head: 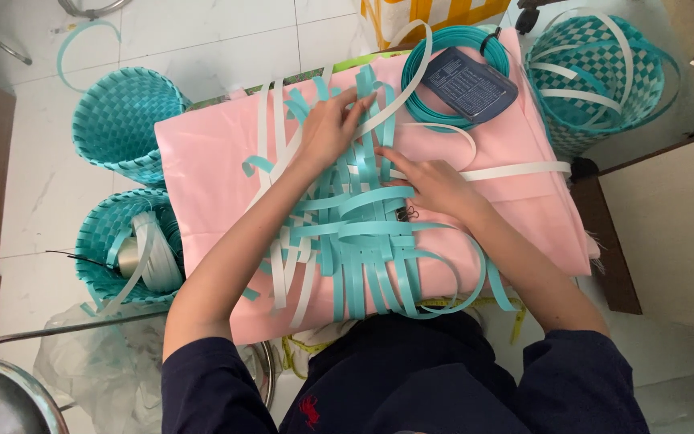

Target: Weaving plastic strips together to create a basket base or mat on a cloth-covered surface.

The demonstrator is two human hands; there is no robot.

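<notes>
A loose weave of teal and white plastic strips (347,233) lies on a pink cloth (202,169) that covers a small table. My left hand (332,124) presses on the far part of the weave, its fingers pinching a teal strip and a white strip near the top. My right hand (431,183) lies flat on the strips at the weave's right side, fingers pointing left. A small black binder clip (409,213) sits on the strips just below my right hand. Long strip ends curl off toward me.
A coil of teal strip (419,80) with a dark flat card (469,83) on it lies at the cloth's far right. Woven teal baskets stand around: one far left (122,120), one near left holding rolls (122,249), one teal-and-white at the right (596,72). A metal chair frame (10,378) is at bottom left.
</notes>
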